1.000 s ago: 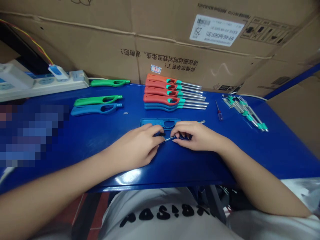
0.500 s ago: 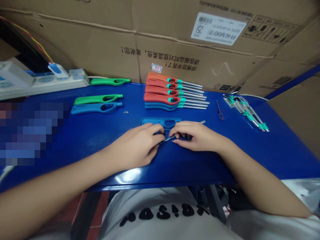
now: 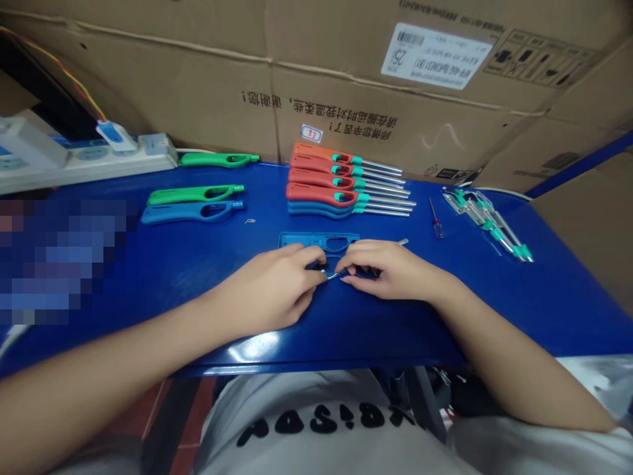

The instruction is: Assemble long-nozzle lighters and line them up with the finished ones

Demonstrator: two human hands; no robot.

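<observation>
One thin silvery part (image 3: 334, 275) is gripped by left hand (image 3: 281, 287) near open blue casing (image 3: 307, 239); grip of right hand (image 3: 388, 269) cannot be told.

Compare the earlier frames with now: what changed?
Nothing clearly moved, was taken hold of or let go; only the camera view shifted slightly. The left hand and right hand stay at the thin shiny piece; the blue shell, red lighters and screwdriver lie as before.

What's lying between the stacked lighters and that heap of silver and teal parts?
A screwdriver with a dark reddish handle; the head view shows it between the stacked lighters and the heap.
</observation>
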